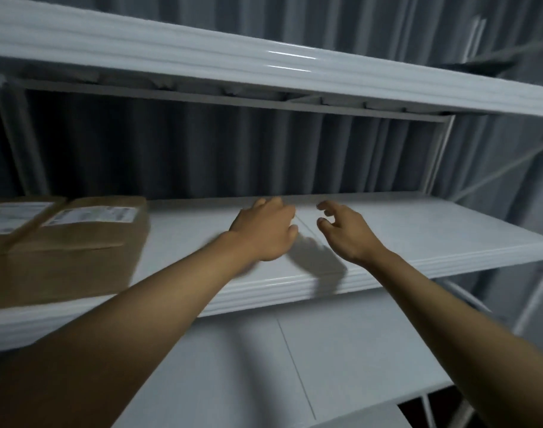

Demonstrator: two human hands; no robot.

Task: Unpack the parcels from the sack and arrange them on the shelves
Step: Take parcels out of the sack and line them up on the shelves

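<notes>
Two brown cardboard parcels with white labels sit side by side at the left end of the middle white shelf (418,239): one (81,242) nearer the centre, the other (7,223) partly cut off by the frame's left edge. My left hand (265,233) hovers over the bare middle of that shelf, fingers loosely curled, holding nothing. My right hand (346,233) is just to its right, fingers spread and bent, also with nothing in it. Both hands are well right of the parcels. The sack is not in view.
A white upper shelf (264,69) runs overhead. A lower white shelf (341,350) lies beneath my arms. Grey pleated curtain (202,149) hangs behind the rack. White metal uprights (437,156) stand at the rack's right end.
</notes>
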